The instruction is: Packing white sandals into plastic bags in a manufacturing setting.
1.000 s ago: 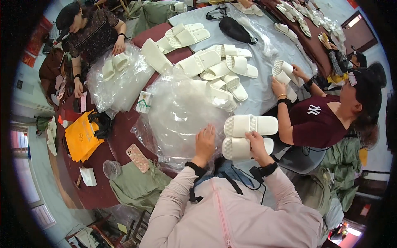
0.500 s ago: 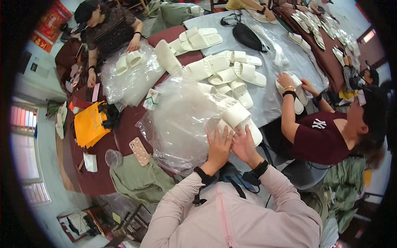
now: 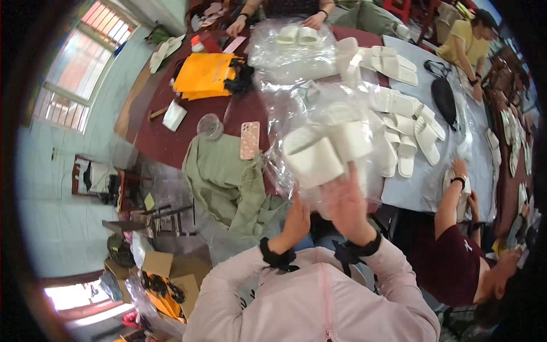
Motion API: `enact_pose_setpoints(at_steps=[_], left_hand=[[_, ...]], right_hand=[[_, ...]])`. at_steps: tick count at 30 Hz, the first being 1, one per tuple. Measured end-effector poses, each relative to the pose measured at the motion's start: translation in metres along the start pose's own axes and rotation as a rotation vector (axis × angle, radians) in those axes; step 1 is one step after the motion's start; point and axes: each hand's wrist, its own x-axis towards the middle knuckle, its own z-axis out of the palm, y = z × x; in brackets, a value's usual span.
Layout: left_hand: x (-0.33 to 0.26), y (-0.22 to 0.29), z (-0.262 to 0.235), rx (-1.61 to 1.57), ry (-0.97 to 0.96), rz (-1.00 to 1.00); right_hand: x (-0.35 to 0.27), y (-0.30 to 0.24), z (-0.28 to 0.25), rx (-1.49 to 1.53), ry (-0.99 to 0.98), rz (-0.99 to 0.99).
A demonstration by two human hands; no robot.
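By the right hand (image 3: 345,211), two white slippers (image 3: 312,162); farther left, one phone (image 3: 249,141).

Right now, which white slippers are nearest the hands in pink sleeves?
The pair at the fingertips of the right hand, amid clear plastic; the other slippers lie farther off.

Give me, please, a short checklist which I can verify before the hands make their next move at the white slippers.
1. Both hands visible: ok; left hand and right hand are near the slippers' closer end.
2. Two slippers together: ok; the white slippers lie side by side.
3. Plastic smooth: not ok; the clear plastic is wrinkled.
4. Slippers fully inside plastic: cannot tell; its edges are unclear.
5. Phone away from hands: ok; the phone lies farther left.
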Motion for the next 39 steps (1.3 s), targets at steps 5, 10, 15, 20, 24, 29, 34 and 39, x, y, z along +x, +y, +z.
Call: enact_pose_setpoints(at_steps=[5, 10, 15, 20, 24, 29, 34, 39], left_hand=[[-0.059, 0.052, -0.104, -0.188, -0.262, -0.536], [-0.083, 0.076, -0.208, -0.102, -0.093, -0.517], [-0.085, 0.009, -0.256, -0.247, 0.127, -0.59], [-0.079, -0.032, -0.284, -0.612, 0.301, -0.82], [-0.087, -0.059, -0.318, -0.557, 0.167, -0.983], [-0.095, -0.151, -0.358, -0.357, 0.09, -0.982], [-0.047, -0.22, -0.362, -0.046, -0.099, -0.923], [-0.029, -0.263, -0.364, -0.236, 0.055, -0.693]], right_hand=[[0.008, 0.077, 0.036, -0.117, -0.065, 0.326], [0.022, 0.12, 0.038, -0.37, -0.181, 0.976], [0.031, 0.152, 0.036, -1.449, -0.809, 0.833], [0.02, 0.223, -0.017, -2.011, -1.153, 0.329], [0.054, 0.281, -0.065, -2.09, -1.051, 0.226], [0.075, 0.309, -0.082, -2.3, -1.141, -0.041], [0.084, 0.329, -0.097, -2.455, -1.21, -0.385], [0.093, 0.349, -0.102, -2.411, -1.189, -0.432]])
